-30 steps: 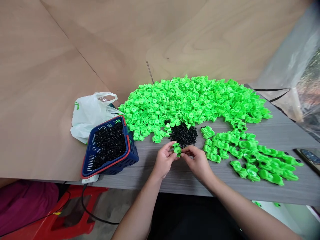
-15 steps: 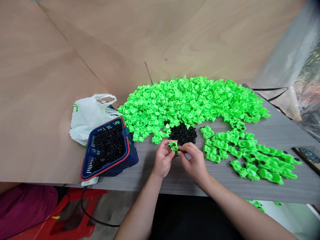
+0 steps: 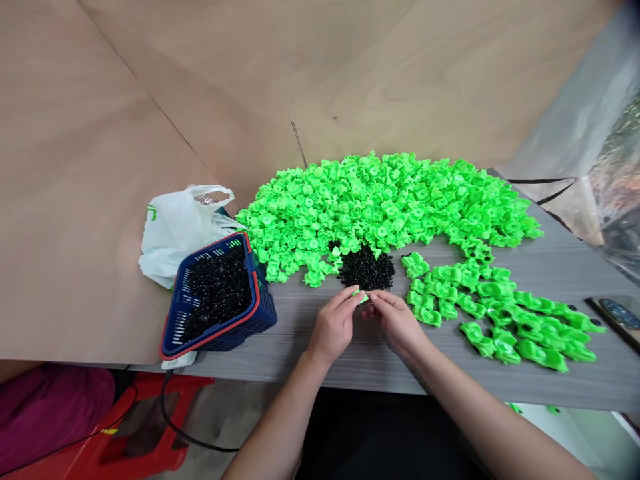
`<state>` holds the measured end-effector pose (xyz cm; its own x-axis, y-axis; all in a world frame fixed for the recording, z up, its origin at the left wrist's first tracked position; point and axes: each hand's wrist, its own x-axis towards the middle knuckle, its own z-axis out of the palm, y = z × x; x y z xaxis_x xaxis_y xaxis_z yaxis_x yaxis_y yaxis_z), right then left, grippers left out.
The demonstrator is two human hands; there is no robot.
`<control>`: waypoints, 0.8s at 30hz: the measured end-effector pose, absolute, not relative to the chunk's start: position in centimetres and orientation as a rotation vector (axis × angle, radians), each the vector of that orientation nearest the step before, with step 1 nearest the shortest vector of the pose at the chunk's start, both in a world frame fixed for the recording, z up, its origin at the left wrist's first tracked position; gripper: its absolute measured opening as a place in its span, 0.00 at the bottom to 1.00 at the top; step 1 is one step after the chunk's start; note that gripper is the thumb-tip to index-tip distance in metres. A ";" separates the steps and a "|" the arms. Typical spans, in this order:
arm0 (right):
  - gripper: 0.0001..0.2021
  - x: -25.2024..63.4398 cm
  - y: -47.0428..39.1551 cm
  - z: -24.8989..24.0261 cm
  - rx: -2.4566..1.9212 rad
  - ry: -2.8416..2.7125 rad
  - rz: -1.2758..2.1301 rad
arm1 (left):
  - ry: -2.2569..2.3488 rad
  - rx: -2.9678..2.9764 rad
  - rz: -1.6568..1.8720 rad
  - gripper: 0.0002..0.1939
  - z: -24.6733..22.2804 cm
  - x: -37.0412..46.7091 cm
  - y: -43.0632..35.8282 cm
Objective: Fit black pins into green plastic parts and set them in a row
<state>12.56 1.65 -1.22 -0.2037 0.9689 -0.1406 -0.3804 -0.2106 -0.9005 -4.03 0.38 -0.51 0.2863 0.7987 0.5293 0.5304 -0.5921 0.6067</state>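
Observation:
Between my two hands is a small bright green plastic piece [image 3: 361, 297], mostly covered by fingers. My left hand [image 3: 334, 325] is closed on it from the left. On the other side, the thumb and fingers of my right hand [image 3: 395, 320] are pinched together at its edge; whether they grip the piece or a small black part is hidden. Just beyond my fingertips lies a heap of small black parts [image 3: 367, 268]. Behind that spreads a big pile of green pieces [image 3: 390, 197]. To the right are green pieces with black parts fitted [image 3: 493, 307].
A blue basket [image 3: 267, 320] with a red rim, full of black parts, stands left on the grey table [image 3: 295, 340]. Behind it is a white plastic bag [image 3: 173, 227]. A phone-like object [image 3: 617, 317] lies far right. A red stool [image 3: 165, 407] stands below left.
My hands have turned the green piece over, so less of it shows. The left fingers now cover its top. The right hand has moved slightly right.

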 end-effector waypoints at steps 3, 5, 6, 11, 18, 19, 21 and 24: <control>0.15 13.3 1.6 -0.6 -0.842 -0.802 1.800 | 1.237 2.393 1.156 0.29 -0.5 -4.4 0.2; 0.16 13.7 1.6 -0.3 -0.851 -0.907 1.772 | 1.273 2.431 1.109 0.31 -0.6 -4.3 0.1; 0.18 13.9 1.6 -0.2 -0.864 -0.992 1.737 | 1.286 2.440 1.083 0.32 -0.6 -4.2 0.1; 0.16 14.9 1.9 -0.1 -1.038 -1.424 1.461 | 1.272 2.494 1.048 0.32 -0.4 -3.9 0.0; 0.16 22.0 3.1 1.9 -1.587 -1.784 0.277 | 1.833 2.311 1.197 0.22 -0.3 -7.0 2.5; 0.17 23.4 3.2 2.0 -1.655 -1.762 0.156 | 1.943 2.250 1.185 0.22 -0.5 -7.7 3.0; 0.17 26.1 3.2 1.9 -1.750 -1.724 0.020 | 2.062 2.162 1.143 0.24 -0.9 -8.9 4.0; 0.18 29.6 2.5 1.2 -1.879 -1.650 -0.031 | 2.099 2.116 1.087 0.27 -1.7 -10.0 5.2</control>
<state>29.62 2.52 1.15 0.2154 0.8856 0.4116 0.9005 -0.0171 -0.4345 -9.98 5.16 -1.74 -0.1099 0.8718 0.4773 0.8929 -0.1244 0.4328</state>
